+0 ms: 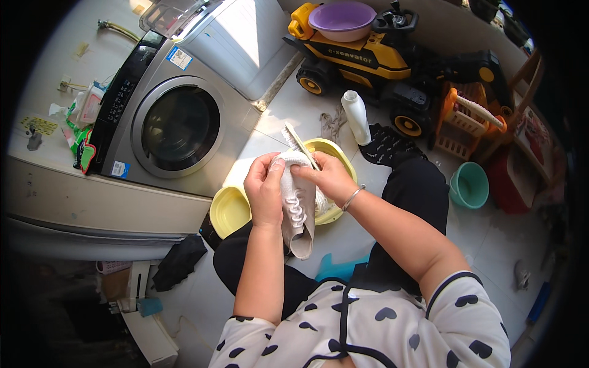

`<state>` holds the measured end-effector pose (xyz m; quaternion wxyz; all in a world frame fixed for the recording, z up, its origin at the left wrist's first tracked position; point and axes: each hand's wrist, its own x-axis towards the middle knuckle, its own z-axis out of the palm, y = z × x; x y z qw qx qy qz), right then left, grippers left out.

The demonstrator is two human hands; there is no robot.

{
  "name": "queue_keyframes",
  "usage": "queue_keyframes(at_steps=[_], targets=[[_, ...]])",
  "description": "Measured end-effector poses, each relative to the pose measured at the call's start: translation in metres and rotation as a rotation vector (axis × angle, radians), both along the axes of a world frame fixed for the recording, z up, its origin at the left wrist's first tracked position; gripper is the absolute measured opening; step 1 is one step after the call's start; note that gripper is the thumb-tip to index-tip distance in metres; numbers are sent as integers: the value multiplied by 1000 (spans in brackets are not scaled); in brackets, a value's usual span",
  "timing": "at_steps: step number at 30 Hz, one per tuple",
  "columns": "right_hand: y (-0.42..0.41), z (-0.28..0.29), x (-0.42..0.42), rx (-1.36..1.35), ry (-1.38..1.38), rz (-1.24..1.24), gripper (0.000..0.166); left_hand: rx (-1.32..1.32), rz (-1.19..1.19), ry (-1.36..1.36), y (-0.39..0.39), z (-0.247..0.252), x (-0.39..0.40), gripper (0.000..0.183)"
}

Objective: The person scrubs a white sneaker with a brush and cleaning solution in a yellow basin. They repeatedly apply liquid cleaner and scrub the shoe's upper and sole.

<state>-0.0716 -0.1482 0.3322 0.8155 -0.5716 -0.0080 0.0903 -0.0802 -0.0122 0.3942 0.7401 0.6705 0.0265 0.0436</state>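
Observation:
Between my two hands is a white lace-up shoe (298, 207), its toe pointing away from me and its opening towards my lap. My left hand (266, 188) grips the shoe near the toe, thumb on top. My right hand (329, 177) holds the toe's other side and also a scrubbing brush (298, 140), whose bristles face left. Beneath my hands, a yellow basin (347, 162) holds something white, partly hidden by the shoe and my right hand. A smaller yellow basin (229, 211) lies to the left. A white bottle (356, 117) stands beyond the basin.
A front-loading washing machine (179, 126) stands at the left. Ahead is a toy excavator (359, 57) bearing a purple basin (343, 18). On the right are an orange plastic basket (464, 122) and a green bucket (469, 185). A grey cloth (333, 124) lies on the tiles.

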Motion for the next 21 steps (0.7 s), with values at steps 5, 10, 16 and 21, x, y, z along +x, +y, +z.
queue_keyframes(at_steps=[5,10,16,21], targets=[[-9,9,-5,126,52,56,36,30,-11,-23,-1,0,-10,29],[-13,19,-11,172,148,89,36,-43,-1,-4,-6,5,-14,33],[-14,20,-12,166,172,100,37,23,17,-29,-7,-2,-9,33],[-20,29,-12,176,240,102,36,-38,-3,24,-10,5,-5,32]])
